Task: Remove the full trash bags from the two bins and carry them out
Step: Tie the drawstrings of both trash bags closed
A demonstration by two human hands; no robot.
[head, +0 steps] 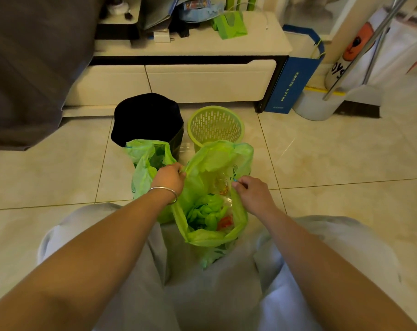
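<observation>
Two green trash bags stand on the tiled floor between my knees and the bins. The nearer green bag (210, 180) is held wide at its mouth, showing crumpled green plastic and wrappers inside. My left hand (169, 179) pinches its left rim and my right hand (251, 191) pinches its right rim. The second green bag (143, 163) slumps just left of it, partly hidden behind my left wrist. Behind them sit a black bin (146, 119) lined with a dark bag and a green slotted basket bin (216, 125) with nothing visible inside.
A low white TV cabinet (179, 80) runs along the back. A grey bedcover (30, 68) hangs at the left. A blue paper bag (291, 82), a white bucket (315, 106) and metal poles (360, 51) crowd the right. My grey-trousered legs fill the foreground.
</observation>
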